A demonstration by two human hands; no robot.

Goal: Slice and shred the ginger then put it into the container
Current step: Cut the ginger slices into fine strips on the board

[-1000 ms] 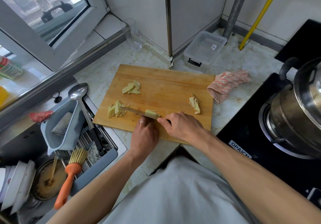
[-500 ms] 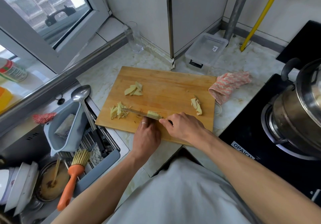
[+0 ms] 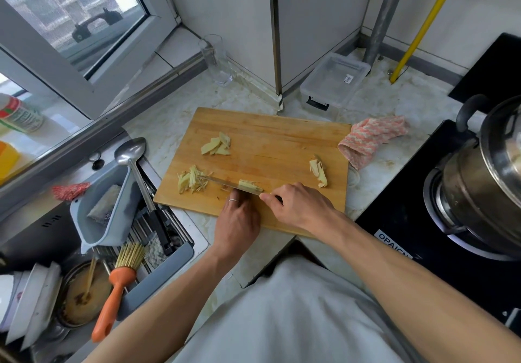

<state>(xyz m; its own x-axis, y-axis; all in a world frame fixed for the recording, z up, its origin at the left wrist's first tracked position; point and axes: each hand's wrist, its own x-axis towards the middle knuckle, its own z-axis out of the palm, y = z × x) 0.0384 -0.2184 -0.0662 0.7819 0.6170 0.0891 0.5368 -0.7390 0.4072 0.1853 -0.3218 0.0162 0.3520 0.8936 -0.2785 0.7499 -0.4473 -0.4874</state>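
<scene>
A: Start at the left. What sits at the board's left edge?

B: The shreds (image 3: 192, 182) lie near the left edge of the board (image 3: 282, 137), with the sink (image 3: 42, 230) just beyond. The knife (image 3: 225, 183) tip reaches almost to that pile. A sideways sweep of the blade could push shreds off the board toward the sink.

A: And the uncut slices (image 3: 217, 145)?

B: They lie further back on the board, apart from the blade. No immediate risk there.

A: State of the left hand (image 3: 236, 221)?

B: It rests on the board directly behind the blade. Its fingers (image 3: 234, 199) reach forward to the small stack (image 3: 249, 185) under the knife; whether they press or pinch it cannot be told, since the tips are hidden. Main hazard: the stack is short, so the fingertips sit very close to the edge. A slip of the stack, or a blade that wanders, is likely to cut them.

A: The right hand (image 3: 301, 207)?

B: It is curled around the knife handle, index finger extended toward the blade. Wet ginger juice on the handle may loosen this grip.

A: Further right?

B: A trimmed piece (image 3: 320, 172) lies near the board's right edge. The container (image 3: 335, 81) stands lidded on the counter (image 3: 169, 126) behind the board. Loading it requires opening it first; carrying shreds across that gap risks spillage.
</scene>
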